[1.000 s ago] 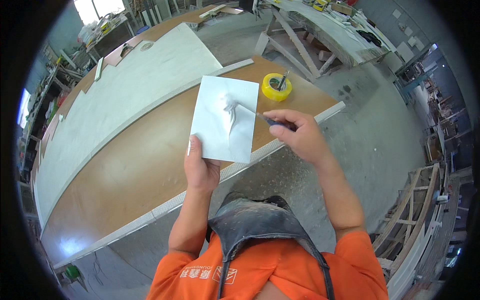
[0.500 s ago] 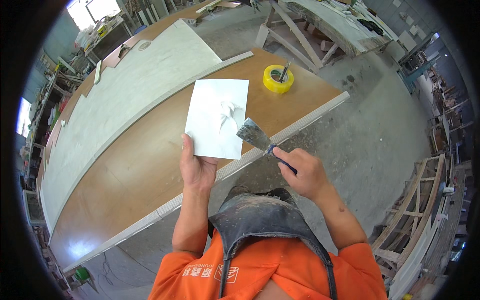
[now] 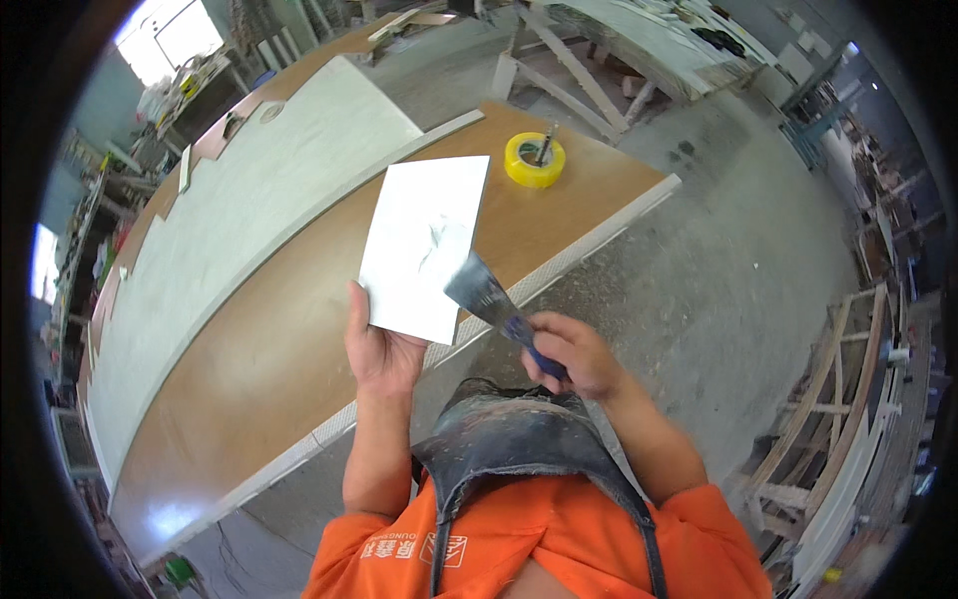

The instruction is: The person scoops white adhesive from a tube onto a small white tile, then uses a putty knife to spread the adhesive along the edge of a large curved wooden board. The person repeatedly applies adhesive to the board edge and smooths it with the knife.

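Observation:
My left hand [image 3: 379,344] grips a white rectangular board [image 3: 404,270] by its near left corner, thumb along the edge and fingers underneath. A small heap of white paste [image 3: 437,243] lies about the middle of the board. In my right hand [image 3: 577,354] is a putty knife [image 3: 484,295] with a dark blue handle, its fingers wrapped round it. The broad, smeared blade points up and left and reaches the board's right edge, close beside the paste; whether it touches the board I cannot tell.
Beneath the board spreads a brown worktop [image 3: 269,329] with a pale edge strip. A yellow tape roll [image 3: 535,160] with a slim dark tool in it sits near its far right end. Beyond lies a large whitish panel [image 3: 269,170]; a trestle table [image 3: 649,45] stands farther back.
The putty knife has come down and left, its blade turning more upright beside the board. The board has tilted slightly and shifted left. Both hands keep their hold.

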Demonstrator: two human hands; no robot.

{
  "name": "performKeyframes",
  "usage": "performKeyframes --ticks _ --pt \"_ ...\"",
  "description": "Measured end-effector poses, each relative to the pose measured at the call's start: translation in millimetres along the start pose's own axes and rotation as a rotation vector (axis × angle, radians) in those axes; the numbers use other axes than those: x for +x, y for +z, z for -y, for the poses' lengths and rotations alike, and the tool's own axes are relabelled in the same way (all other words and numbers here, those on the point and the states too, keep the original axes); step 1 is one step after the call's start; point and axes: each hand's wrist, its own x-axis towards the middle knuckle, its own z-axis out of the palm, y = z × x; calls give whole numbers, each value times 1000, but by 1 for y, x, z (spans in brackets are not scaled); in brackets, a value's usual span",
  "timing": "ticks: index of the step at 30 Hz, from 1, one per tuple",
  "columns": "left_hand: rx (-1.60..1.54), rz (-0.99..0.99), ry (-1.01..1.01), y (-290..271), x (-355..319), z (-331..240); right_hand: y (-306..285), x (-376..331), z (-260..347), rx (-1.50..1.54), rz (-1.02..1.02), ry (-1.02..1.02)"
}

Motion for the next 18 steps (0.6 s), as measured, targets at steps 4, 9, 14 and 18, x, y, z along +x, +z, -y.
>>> performKeyframes --ticks 4,9,14,18 --pt "144 -61 139 0 0 -6 -6 -43 -12 116 -105 79" --pt "247 -147 97 2 -3 4 18 -18 -3 495 7 78" --pt "437 -240 175 -3 -6 -6 14 4 36 260 -216 -37" --pt "792 -208 443 -15 -14 0 33 -27 4 63 -147 133"
